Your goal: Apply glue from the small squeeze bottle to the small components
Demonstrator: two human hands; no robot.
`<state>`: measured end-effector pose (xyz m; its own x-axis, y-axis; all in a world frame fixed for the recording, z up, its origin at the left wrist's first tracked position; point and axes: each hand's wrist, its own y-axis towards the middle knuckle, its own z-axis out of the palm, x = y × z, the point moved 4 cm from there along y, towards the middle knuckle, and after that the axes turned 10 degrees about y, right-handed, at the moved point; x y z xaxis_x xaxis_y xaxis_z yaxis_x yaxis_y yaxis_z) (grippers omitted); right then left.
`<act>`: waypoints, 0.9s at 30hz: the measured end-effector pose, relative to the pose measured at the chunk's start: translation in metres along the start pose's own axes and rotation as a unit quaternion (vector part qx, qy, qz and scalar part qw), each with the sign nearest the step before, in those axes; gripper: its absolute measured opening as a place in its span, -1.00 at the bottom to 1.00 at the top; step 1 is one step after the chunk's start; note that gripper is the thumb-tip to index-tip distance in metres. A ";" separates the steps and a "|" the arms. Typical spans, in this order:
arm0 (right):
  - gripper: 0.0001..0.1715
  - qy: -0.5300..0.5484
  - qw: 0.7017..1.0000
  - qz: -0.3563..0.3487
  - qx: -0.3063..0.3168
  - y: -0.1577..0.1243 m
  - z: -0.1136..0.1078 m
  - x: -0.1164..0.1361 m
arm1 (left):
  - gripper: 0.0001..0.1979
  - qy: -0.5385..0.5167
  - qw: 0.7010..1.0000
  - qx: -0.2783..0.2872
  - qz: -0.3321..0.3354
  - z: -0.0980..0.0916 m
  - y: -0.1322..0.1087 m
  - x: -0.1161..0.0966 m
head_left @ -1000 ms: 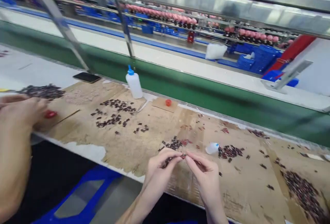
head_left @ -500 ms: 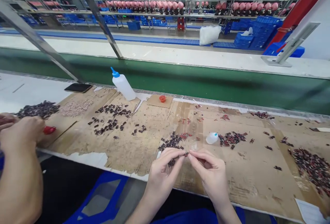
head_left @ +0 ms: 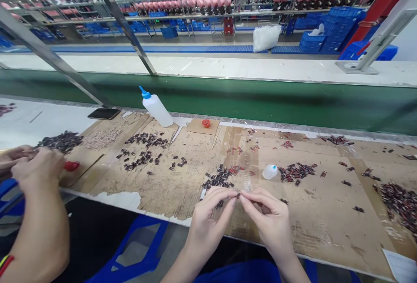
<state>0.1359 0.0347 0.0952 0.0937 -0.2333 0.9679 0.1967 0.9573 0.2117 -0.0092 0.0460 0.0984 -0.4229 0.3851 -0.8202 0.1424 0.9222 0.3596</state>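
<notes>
The left hand [head_left: 208, 215] sat to the left of the small white bottle [head_left: 269, 171] and nearer the body; the right hand [head_left: 272, 213] was just on its near side. Both were pinched — thumb to index finger — with their tips nearly meeting. The other right fingers curled inward (the left ones were mostly hidden). Both bare forearms converged toward the bottle's near side.

We're up on the wearer's head, facing forward and tipped down: left hand [head_left: 210, 213] and right hand [head_left: 272, 213] sit close beneath us, low in view; the cardboard sheeting [head_left: 182, 187] spreads near, seen from above at a slant; past the green strip [head_left: 228, 96], we're seeing clear out to distant shelving racks [head_left: 254, 13].
</notes>
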 end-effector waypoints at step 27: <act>-0.39 -0.379 0.913 -0.056 -0.141 0.004 -0.121 -0.051 | -0.50 0.289 0.925 0.207 0.136 0.024 0.081 0.105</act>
<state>0.2498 0.0303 0.0302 -0.6234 -0.0397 0.7809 0.4171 0.8279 0.3751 -0.0208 0.1623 0.0308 -0.7117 0.6314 -0.3078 0.5930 0.7750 0.2186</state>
